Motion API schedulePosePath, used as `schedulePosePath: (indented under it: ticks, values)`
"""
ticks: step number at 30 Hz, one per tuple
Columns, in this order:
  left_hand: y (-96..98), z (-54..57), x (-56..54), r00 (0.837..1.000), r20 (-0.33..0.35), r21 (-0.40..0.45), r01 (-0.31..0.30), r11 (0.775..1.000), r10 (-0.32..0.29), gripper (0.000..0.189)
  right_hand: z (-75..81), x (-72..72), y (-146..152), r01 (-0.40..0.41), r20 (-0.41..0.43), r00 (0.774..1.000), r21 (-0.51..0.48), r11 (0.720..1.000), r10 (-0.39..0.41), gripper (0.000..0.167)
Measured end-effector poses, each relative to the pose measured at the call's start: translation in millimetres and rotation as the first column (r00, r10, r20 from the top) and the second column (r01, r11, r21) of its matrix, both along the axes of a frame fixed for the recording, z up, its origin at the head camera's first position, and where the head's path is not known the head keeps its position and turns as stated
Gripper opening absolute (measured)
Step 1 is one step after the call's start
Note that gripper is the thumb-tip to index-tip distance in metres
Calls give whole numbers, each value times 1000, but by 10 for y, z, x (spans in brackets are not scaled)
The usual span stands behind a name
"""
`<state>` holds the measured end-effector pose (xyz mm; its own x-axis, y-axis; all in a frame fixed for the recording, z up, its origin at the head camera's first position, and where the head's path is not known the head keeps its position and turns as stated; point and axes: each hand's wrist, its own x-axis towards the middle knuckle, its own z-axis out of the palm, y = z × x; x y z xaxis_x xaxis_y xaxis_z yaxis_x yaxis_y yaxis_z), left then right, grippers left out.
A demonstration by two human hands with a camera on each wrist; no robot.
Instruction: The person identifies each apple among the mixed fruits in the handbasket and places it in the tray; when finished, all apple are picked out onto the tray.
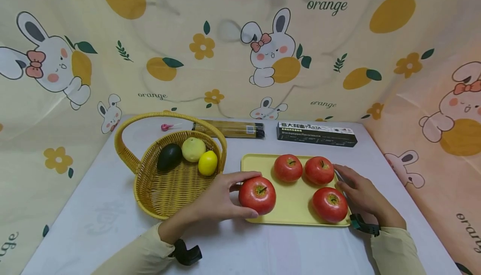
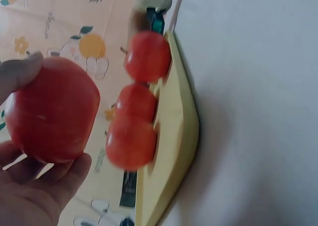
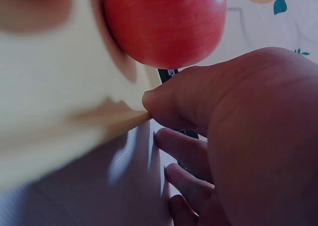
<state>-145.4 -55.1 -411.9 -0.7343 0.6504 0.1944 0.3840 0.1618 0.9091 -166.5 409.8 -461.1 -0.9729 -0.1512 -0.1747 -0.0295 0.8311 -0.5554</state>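
Note:
My left hand [image 1: 219, 198] grips a red apple [image 1: 257, 195] between thumb and fingers. It holds the apple above the left end of a yellow tray [image 1: 291, 210]; in the left wrist view this apple [image 2: 53, 109] is lifted clear of the tray. Three more red apples lie on the tray: one at the back middle [image 1: 287, 168], one at the back right [image 1: 319, 170] and one at the front right [image 1: 330, 205]. My right hand [image 1: 362, 193] holds the tray's right edge, its thumb [image 3: 171, 104] on the rim and its fingers [image 3: 186, 154] curled below, outside it.
Left of the tray stands a wicker basket [image 1: 180, 191] with a tall handle. Inside are a dark avocado-like fruit [image 1: 169, 157], a pale green round fruit [image 1: 193, 149] and a yellow lemon [image 1: 208, 163]. Behind lie a spaghetti pack [image 1: 229, 129], a black pasta box [image 1: 317, 134] and a small pink item [image 1: 167, 127].

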Motion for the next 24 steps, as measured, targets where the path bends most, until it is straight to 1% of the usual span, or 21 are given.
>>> schedulePosePath:
  ticks: [3,7,15,19,22,24]
  values:
    - [134,-19,15,1000,14,11,13,1000,-13,81,-4,1,1,1,1,1000,0,1000,-1,70]
    - [303,-58,23,999,50,21,20,1000,-21,81,-3,1,2,-1,1,1000,-2,1000,1,71]
    - [595,-226,-17,991,136,12,12,1000,-14,79,1,1,-4,3,10,1000,5,1000,-3,72]
    - [712,-308,-47,984,176,-20,11,1000,-8,80,1,-2,0,5,13,1000,11,1000,-5,72]
    - [793,-361,-68,984,179,-71,0,997,12,81,2,-5,3,4,11,1000,11,1000,-4,72]
    - [844,-394,-78,985,168,-109,-9,994,28,81,2,-6,1,3,11,1000,9,1000,-3,72]
